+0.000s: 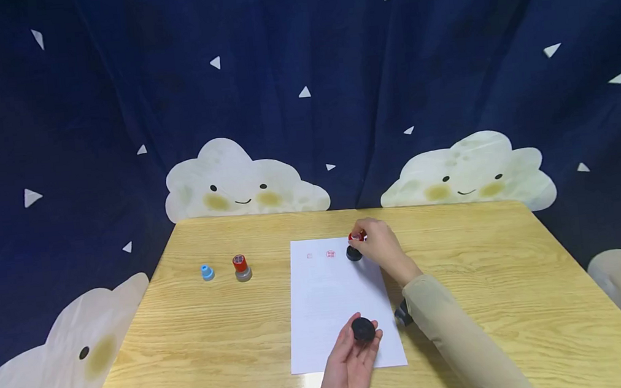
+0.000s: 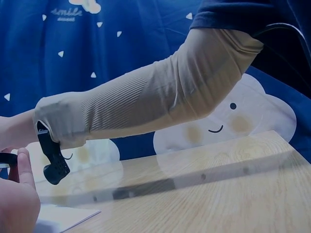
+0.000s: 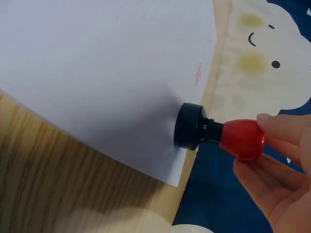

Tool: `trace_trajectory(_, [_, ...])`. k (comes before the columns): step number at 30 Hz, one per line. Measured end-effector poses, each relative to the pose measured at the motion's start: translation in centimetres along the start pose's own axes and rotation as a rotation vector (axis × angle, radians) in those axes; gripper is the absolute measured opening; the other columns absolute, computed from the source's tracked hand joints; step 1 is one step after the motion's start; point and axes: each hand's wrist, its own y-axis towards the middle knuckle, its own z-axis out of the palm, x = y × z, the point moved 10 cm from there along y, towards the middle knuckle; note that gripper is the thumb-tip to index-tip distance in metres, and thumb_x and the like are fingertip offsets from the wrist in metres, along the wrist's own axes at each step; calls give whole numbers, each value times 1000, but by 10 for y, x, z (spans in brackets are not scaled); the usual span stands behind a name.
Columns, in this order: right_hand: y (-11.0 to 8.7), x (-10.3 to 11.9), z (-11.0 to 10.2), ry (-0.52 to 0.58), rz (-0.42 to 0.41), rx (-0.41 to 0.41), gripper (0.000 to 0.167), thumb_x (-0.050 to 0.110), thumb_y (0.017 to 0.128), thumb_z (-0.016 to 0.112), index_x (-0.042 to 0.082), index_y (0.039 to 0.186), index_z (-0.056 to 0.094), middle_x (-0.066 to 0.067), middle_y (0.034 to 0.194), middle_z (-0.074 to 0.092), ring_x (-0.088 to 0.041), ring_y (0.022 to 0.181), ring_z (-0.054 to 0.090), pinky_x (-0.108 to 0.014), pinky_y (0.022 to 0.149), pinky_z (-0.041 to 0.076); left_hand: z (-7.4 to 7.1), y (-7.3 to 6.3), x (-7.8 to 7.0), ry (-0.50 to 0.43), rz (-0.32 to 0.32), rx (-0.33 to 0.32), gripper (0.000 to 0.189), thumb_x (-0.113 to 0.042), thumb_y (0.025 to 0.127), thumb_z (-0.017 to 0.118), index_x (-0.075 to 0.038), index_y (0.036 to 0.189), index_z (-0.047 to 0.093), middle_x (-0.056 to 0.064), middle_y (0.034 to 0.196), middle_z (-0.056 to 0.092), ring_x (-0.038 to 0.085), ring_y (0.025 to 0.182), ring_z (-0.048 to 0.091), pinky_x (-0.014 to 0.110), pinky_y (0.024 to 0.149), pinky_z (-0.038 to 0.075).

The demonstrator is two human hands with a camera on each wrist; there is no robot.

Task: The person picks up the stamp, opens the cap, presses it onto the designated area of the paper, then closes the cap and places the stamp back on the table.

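My right hand (image 1: 383, 246) pinches the red handle of a stamp (image 3: 241, 139) between thumb and fingertips. The stamp's round black base stands against the top right corner of a white sheet of paper (image 1: 342, 302). Two red stamp prints (image 1: 330, 254) show on the sheet, in a row to the left of the stamp. Palm up over the lower part of the paper, my left hand (image 1: 350, 366) holds a round black cap (image 1: 363, 329) with thumb and fingers around its edge. In the left wrist view, only part of this hand and the cap's rim show at the left edge.
To the left of the paper, another stamp with a red top and grey base (image 1: 242, 269) stands on the wooden table (image 1: 190, 340). Beside it is a small light blue stamp (image 1: 207, 272). A dark blue curtain (image 1: 275, 49) with clouds hangs behind the table's far edge.
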Motion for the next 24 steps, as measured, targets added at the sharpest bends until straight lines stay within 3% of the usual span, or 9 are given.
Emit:
trace_trajectory(5, [-2,2,-4,53,-56,-60,18,7,78,82,9,67,68,-3,77,64,-21,74,61,-35,66,54,1,-1,0,0,1,10,36,-20,108,40,-6,141,45,23,132,53,33,129,50,33,112,39])
trace_trajectory(12, [-8,9,-10,77,-157,-182,18,2,71,84,7,61,70,-4,71,64,-21,67,60,-35,61,52,-1,-1,2,9,-4,13,35,-20,109,38,-6,140,45,23,133,52,32,129,51,33,113,38])
trace_trajectory(24, [-12,5,-7,90,-141,-255,14,-1,70,83,3,62,72,-7,71,67,-23,65,61,-35,59,51,0,-1,3,27,-4,16,35,-20,108,41,-7,139,47,20,130,55,30,126,53,33,113,39])
